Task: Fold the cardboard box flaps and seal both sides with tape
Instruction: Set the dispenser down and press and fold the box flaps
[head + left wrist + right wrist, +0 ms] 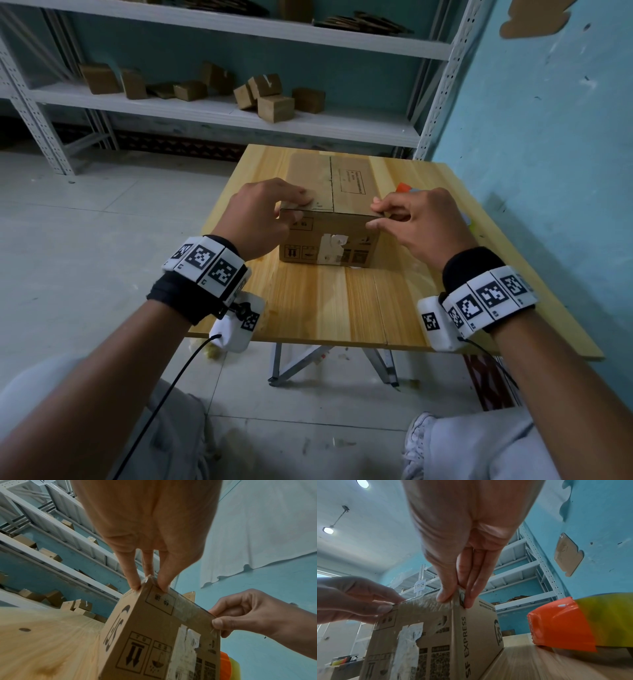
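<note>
A closed cardboard box stands on the wooden table, its top flaps meeting at a centre seam. Clear tape runs along its near top edge. My left hand pinches the near left top corner, fingers on the top and thumb on the front face; the left wrist view shows this left hand astride the corner of the box. My right hand pinches the near right top corner, and the right wrist view has the same hand there on the taped edge.
An orange tape dispenser with a yellowish roll lies on the table just right of the box, mostly hidden behind my right hand in the head view. A blue wall borders the table's right side. Metal shelves with several small boxes stand behind.
</note>
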Motion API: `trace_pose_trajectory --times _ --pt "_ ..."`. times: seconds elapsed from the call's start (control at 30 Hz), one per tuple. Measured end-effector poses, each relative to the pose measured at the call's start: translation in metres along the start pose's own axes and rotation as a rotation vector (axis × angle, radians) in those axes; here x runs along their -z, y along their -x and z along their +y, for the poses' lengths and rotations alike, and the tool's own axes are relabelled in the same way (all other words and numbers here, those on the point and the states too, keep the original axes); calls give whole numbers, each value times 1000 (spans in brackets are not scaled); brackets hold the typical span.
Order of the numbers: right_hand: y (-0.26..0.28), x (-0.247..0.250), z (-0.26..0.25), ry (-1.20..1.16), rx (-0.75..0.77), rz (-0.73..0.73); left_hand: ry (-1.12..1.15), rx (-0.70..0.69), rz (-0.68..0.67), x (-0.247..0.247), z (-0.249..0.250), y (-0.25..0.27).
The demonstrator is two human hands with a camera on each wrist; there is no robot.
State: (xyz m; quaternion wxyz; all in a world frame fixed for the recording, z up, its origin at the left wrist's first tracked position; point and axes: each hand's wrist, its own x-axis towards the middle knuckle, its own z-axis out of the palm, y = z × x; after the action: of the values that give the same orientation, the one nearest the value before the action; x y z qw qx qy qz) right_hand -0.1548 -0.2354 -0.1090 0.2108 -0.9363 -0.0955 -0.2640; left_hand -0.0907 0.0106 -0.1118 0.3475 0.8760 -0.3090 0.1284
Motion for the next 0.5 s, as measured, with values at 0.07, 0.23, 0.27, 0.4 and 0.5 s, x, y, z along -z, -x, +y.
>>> trace_pose_trajectory --times 0.07,0.23,0.27,0.4,0.5 --pt "1 0 0 -5 4 3 -9 -2 -1 0 0 0" --pt "2 8 -1 -13 23 -68 -6 2 -8 0 0 0" --pt "2 9 1 6 23 -87 -3 2 -7 0 0 0" --pt "3 5 5 16 26 -65 4 4 -3 -1 0 0" --pt "2 4 6 12 37 -52 12 0 15 -2 -1 0"
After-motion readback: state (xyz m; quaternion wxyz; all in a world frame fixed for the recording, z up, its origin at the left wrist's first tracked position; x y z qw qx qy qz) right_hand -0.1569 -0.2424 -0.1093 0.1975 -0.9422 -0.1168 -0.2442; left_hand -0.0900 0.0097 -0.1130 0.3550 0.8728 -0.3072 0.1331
